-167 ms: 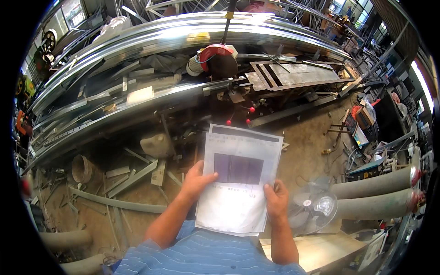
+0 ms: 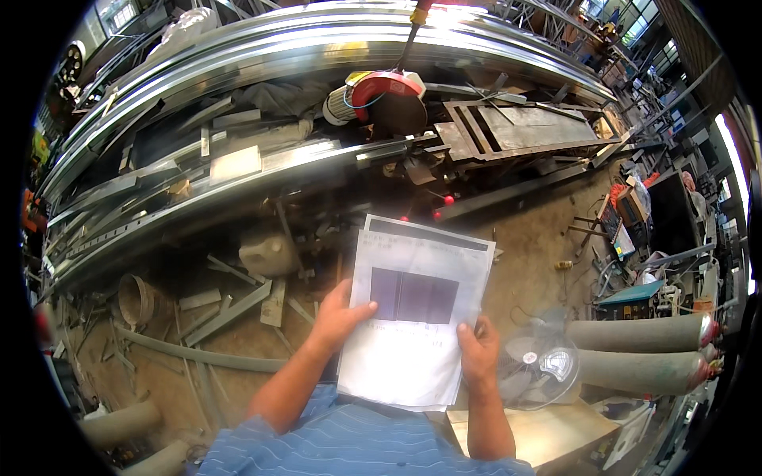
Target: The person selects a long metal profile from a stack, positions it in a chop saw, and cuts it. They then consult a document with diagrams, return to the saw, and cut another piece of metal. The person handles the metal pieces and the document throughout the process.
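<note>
A few white paper sheets, lying one over another, are held up in front of my chest. On the top sheet a dark two-part rectangle is printed, with small lines of text around it. My left hand grips the left edge, its thumb on top beside the printed rectangle. At the right edge my right hand pinches the sheets, thumb in front and the other fingers curled behind. Beyond the papers stands a red and white cut-off saw with a dark round blade and a handle rising from it.
Long metal profiles cross the bench at the back. A rusty metal frame lies right of the saw. A bucket and metal offcuts lie on the floor to the left. A fan and large grey cylinders are at the right.
The view has shifted slightly, so the saw and bench sit a little differently in the picture. Both hands keep their hold on the papers.
</note>
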Demonstrator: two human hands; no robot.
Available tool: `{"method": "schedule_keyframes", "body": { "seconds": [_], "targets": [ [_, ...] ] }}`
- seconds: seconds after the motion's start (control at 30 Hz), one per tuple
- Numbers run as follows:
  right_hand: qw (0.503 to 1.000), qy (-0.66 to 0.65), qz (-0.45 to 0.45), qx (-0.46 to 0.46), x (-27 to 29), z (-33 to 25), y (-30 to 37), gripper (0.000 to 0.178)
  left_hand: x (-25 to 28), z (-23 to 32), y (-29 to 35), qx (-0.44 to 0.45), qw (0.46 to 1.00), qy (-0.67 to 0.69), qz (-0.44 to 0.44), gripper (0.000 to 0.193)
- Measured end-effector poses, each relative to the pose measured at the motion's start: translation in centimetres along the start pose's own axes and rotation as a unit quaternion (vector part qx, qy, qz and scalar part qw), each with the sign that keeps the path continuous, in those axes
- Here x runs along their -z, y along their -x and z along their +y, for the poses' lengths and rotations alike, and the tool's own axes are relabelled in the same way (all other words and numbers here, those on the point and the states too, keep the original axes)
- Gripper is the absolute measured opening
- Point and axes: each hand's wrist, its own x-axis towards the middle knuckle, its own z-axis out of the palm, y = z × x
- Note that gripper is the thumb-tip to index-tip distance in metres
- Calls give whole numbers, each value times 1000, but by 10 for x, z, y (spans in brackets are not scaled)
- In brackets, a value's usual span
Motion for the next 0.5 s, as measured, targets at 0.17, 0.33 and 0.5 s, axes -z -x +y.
{"method": "schedule_keyframes", "body": {
  "seconds": [0.17,0.33,0.5],
  "targets": [
    [1000,10,5,-20,-67,-14,-60,19,49,48,-59,16,1000,10,-8,72],
    [1000,3,1,-31,-106,-24,-92,20,73,90,-88,10,1000,12,-14,75],
    [999,11,17,-39,-122,-29,-106,18,85,94,-106,19,999,31,-27,71]
  ]
}}
